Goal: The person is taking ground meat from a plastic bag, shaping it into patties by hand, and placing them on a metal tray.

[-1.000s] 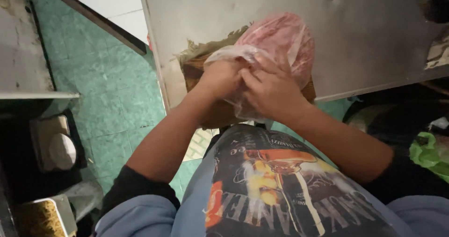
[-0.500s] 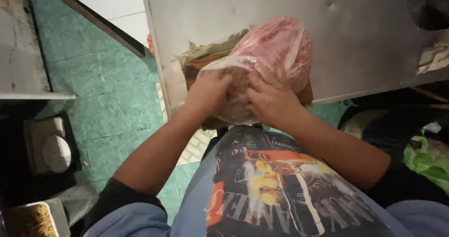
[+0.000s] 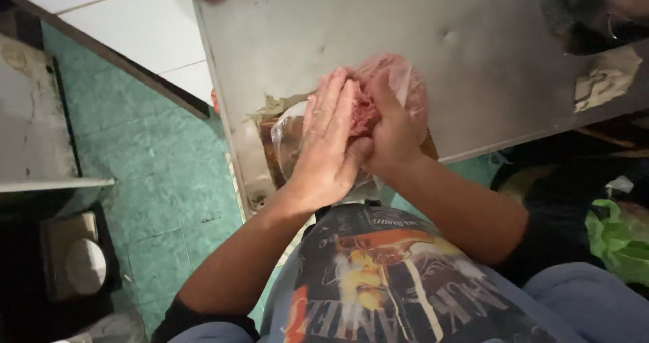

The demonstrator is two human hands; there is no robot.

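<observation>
My hands press pink meat in a clear bag at the grey counter's edge, above teal floor tiles.
</observation>
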